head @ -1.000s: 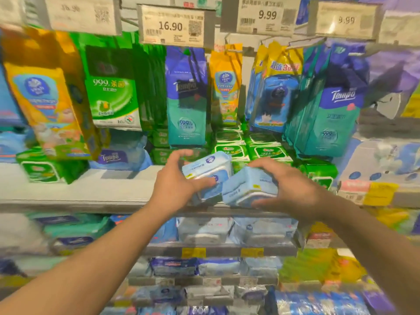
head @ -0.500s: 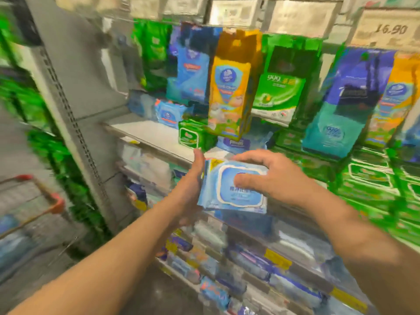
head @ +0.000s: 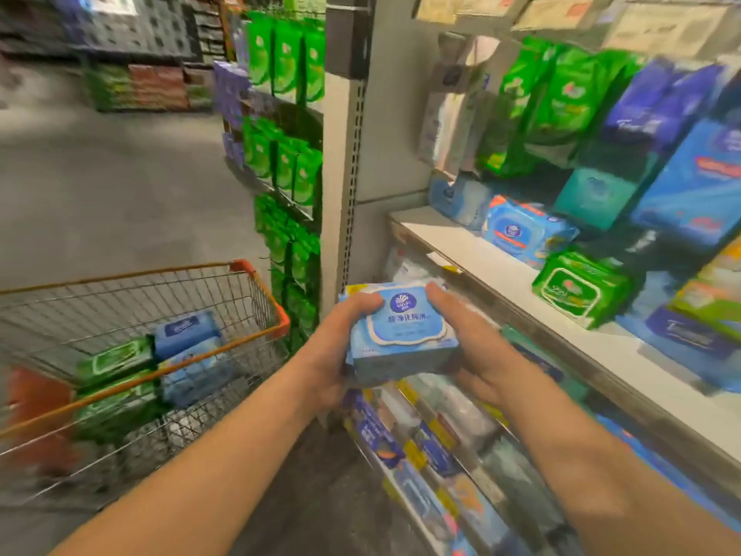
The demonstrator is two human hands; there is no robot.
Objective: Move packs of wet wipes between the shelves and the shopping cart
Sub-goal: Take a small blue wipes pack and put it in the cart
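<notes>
Light-blue packs of wet wipes (head: 401,335), stacked one on another, sit between my two hands in mid-air, left of the shelf front. My left hand (head: 335,355) grips their left side with the thumb on top. My right hand (head: 477,347) grips the right side, thumb on top too. The wire shopping cart (head: 264,298) with orange rim stands to the lower left. Inside it lie blue wipe packs (head: 186,327) and green wipe packs (head: 114,361). The white shelf (head: 481,258) at right carries blue and green packs.
A grey perforated shelf upright (head: 353,186) stands just behind the held packs. Green bags (head: 296,170) hang on the end rack beyond the cart. Lower shelves (head: 441,443) full of packs run under my right arm. Grey aisle floor (head: 120,194) stretches left.
I have turned left, away from the shelf, so the cart has come into full view. The two packs, held apart a second ago, are now stacked between both hands, nearer the cart.
</notes>
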